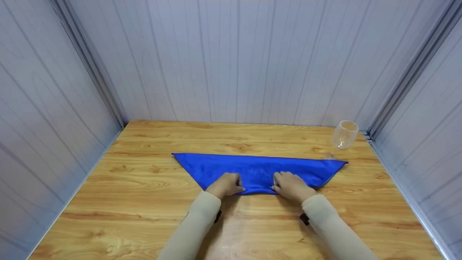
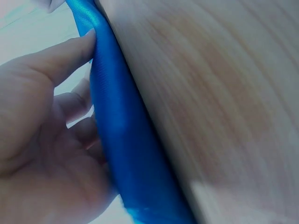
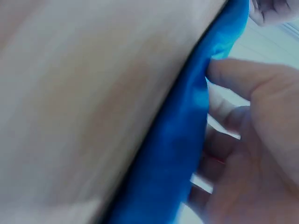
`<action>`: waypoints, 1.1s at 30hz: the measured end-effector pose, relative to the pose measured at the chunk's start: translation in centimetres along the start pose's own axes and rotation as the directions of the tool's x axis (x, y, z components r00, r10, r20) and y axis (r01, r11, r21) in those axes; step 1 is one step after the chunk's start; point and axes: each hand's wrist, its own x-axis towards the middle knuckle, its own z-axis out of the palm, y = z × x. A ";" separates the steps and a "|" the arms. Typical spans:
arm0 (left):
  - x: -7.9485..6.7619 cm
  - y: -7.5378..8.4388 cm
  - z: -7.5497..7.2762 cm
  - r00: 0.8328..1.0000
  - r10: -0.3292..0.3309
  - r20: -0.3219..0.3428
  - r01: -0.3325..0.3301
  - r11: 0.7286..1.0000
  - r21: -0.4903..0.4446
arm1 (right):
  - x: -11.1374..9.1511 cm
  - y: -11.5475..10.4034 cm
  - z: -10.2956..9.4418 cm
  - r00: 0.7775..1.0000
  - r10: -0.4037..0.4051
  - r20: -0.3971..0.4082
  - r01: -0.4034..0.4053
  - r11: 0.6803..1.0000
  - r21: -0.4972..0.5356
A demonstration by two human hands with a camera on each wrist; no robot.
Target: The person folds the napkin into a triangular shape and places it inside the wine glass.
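Handling the near edge of this blue satiny cloth (image 1: 252, 169) well calls, I judge, for equal tension on both sides, so the edge stays straight. From my remote station I have the left hand (image 1: 226, 185) and right hand (image 1: 291, 186) pinching it, fingers curled behind, thumbs in front. The cloth lies mid-bench (image 1: 126, 180); a clear wine glass (image 1: 345, 135) stands far right.

Cloth (image 1: 257, 169) lies on table (image 1: 126, 202), glass (image 1: 345, 135) behind its right end.

Blue cloth (image 1: 256, 169) | glossy | trapezoid, long edge far, short edge near | creased | on wooden table (image 1: 108, 202)
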 end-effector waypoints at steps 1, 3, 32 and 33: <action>0.0 0.1 0.0 1.000 0.011 -0.014 -0.011 1.000 0.010 | 0.0 -0.1 0.1 0.999 -0.021 -0.034 0.019 0.999 -0.032; 0.1 0.2 0.1 0.998 0.035 -0.042 -0.033 0.999 0.035 | -0.1 -0.2 0.3 0.996 -0.050 -0.078 0.043 0.996 -0.080; -2.8 1.1 0.7 0.948 0.288 -0.139 -0.256 0.944 0.210 | -2.4 -1.1 0.4 0.969 -0.206 -0.134 0.203 0.979 -0.033; -2.9 1.1 0.7 0.949 0.289 -0.130 -0.259 0.944 0.203 | -2.5 -1.1 0.4 0.971 -0.202 -0.128 0.200 0.979 -0.034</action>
